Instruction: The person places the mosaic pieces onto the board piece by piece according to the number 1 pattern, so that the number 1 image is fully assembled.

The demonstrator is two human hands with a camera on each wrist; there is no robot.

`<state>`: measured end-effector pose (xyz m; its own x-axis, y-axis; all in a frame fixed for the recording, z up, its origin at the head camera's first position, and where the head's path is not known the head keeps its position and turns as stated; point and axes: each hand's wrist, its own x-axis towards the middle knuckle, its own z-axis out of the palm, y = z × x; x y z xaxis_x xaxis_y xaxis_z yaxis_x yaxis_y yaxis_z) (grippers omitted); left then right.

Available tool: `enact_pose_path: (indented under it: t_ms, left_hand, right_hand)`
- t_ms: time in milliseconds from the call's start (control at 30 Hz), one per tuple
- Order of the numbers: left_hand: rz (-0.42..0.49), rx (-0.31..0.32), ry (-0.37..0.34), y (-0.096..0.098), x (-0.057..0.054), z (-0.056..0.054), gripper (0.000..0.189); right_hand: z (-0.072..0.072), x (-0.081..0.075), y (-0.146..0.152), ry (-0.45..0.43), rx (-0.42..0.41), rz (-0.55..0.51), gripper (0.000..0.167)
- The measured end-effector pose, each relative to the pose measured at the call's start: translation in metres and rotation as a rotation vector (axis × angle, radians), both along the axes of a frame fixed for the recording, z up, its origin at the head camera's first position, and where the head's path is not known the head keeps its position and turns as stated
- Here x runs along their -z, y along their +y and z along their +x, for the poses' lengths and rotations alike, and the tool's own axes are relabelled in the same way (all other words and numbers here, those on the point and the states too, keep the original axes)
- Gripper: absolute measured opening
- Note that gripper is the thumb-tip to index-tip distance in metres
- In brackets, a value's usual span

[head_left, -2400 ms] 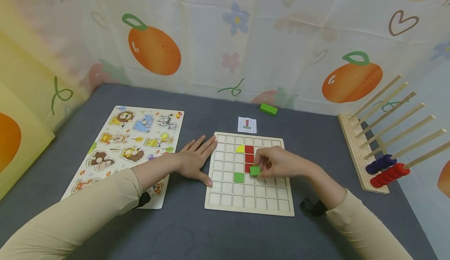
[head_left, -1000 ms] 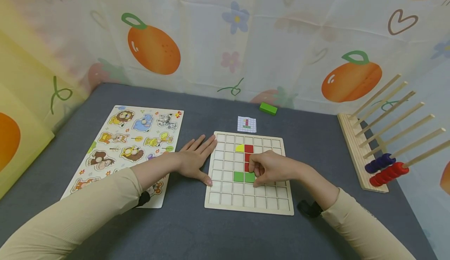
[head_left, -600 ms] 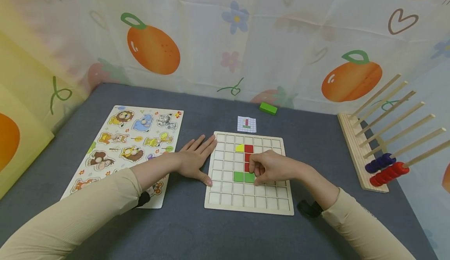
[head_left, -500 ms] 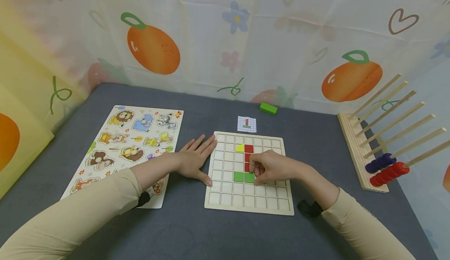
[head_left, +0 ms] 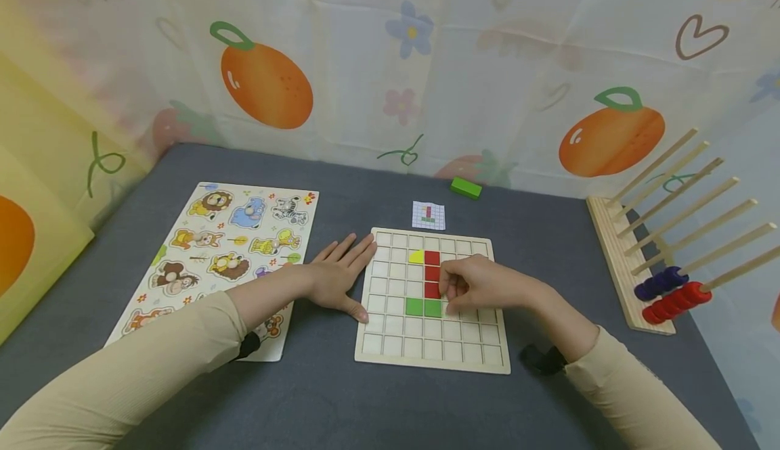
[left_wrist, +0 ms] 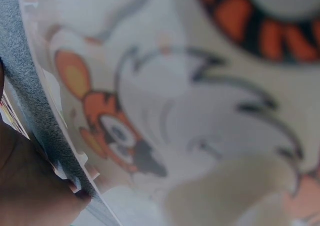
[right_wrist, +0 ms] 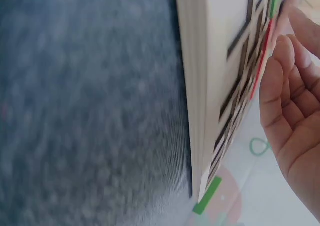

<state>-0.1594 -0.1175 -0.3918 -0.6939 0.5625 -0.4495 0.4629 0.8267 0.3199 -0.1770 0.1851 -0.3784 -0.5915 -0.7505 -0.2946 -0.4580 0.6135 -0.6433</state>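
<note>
A wooden grid board (head_left: 393, 346) lies on the dark table. Set in its cells are a column of 3 red tiles (head_left: 432, 274), a yellow tile with a rounded corner (head_left: 417, 257) and two green tiles (head_left: 423, 307) side by side below the reds. My left hand (head_left: 335, 281) lies flat with spread fingers against the board's left edge. Over the board, just right of the tiles, is my right hand (head_left: 478, 284), its fingers loosely bent. In the right wrist view that hand (right_wrist: 295, 100) shows a gap between thumb and fingers and holds nothing.
An animal puzzle board (head_left: 234, 233) lies left, under my left forearm. Behind the grid board are a small printed pattern card (head_left: 428, 215) and a green block (head_left: 466, 188). A wooden peg rack (head_left: 630, 274) with blue and red rings stands right, near the fabric backdrop (head_left: 487, 98).
My right hand has put the second green tile into the cell beside the first and let it go. It has since drawn slightly back to the right. My left hand has stayed put.
</note>
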Motion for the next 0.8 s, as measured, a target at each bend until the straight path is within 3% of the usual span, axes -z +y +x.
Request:
enact_pose_path:
  t_ms: [800]
  left_hand:
    - [0.003,-0.003,-0.009,0.000,0.001,-0.001,0.122]
  right_hand:
    - [0.001,-0.013,0.073,0.046,0.152,0.031,0.018]
